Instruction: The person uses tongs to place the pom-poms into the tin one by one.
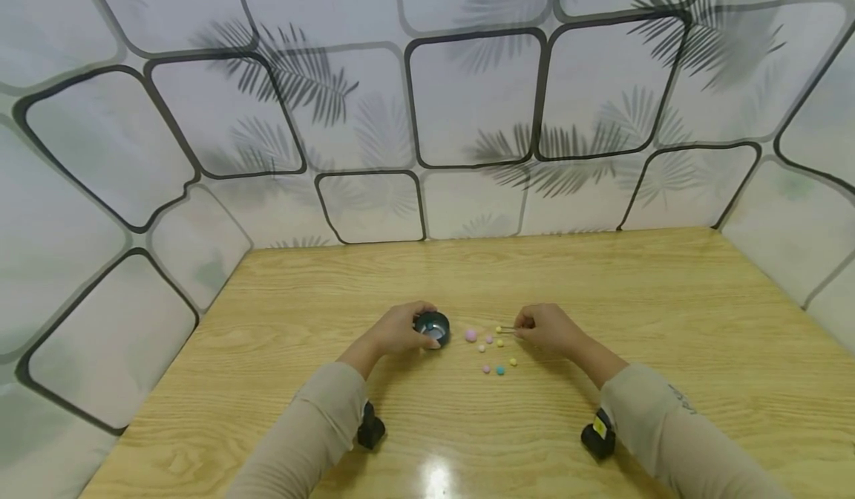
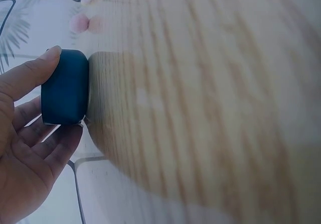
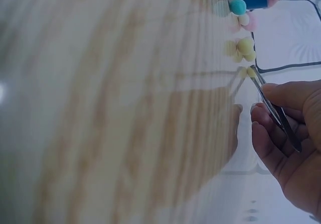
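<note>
My left hand [image 1: 399, 329] grips a small dark bowl [image 1: 444, 322] from its left side. The left wrist view shows that bowl [image 2: 64, 88] upright on the wood, thumb on one side and fingers around the other. To the right, my right hand [image 1: 549, 328] pinches metal tweezers [image 1: 508, 330], pointed left. Their tips are right at a small yellow ball [image 1: 498, 330]; in the right wrist view the yellow ball [image 3: 251, 72] sits at the tips of the tweezers [image 3: 281, 118]. Part of the bowl's inside is hidden by its wall.
Between the hands lie several small balls: a larger pink ball [image 1: 470, 335], a white ball [image 1: 482, 348], a blue ball [image 1: 500, 370], a yellow ball [image 1: 513, 362] and others. The wooden table [image 1: 300, 284] meets a patterned wall covering [image 1: 374, 209] at the back.
</note>
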Demonstrator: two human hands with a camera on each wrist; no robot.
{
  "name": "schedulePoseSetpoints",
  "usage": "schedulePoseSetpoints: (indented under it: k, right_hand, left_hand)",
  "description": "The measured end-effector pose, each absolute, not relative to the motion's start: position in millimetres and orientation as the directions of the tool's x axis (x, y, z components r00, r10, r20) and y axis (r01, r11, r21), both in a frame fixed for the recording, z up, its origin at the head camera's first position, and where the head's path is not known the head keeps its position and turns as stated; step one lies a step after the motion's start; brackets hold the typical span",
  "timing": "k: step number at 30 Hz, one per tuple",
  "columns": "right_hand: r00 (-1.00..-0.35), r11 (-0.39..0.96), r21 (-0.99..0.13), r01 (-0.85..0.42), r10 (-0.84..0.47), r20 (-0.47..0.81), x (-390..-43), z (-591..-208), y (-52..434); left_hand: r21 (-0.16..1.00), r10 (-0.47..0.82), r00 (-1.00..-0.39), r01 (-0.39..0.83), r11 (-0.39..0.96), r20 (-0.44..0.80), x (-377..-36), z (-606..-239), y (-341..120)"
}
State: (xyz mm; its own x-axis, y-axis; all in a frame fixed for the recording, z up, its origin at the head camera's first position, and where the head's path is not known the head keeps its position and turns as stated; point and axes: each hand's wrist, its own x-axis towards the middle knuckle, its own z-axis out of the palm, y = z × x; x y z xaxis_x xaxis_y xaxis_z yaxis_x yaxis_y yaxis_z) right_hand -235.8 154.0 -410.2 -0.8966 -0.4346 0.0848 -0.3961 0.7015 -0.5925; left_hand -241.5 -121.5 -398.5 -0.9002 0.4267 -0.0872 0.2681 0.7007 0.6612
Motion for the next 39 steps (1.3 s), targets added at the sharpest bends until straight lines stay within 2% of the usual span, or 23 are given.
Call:
schedulePoseSetpoints:
  k: [12, 28, 39]
  right_hand:
    - [-0.905, 0.706, -0.596, -0.384, -0.415, 0.091, -236.1, -410.2, 152.6]
    - [-0.884, 0.646, -0.624, -0.44, -0.433, 0.175, -233.6, -401.5, 140.2]
    - [-0.876, 0.596, -0.673, -0.438, -0.45, 0.172, -229.7, -395.2, 123.5]
  left_hand:
    - [0.663, 0.431, -0.898, 0.274, 0.696, -0.082, -241.0, -399.4, -122.1]
    - [0.641, 0.422, -0.901, 0.266, 0.72, -0.1, -240.5, -396.3, -119.9]
    - [0.639, 0.419, -0.903, 0.265, 0.723, -0.099, -240.3, -395.7, -119.6]
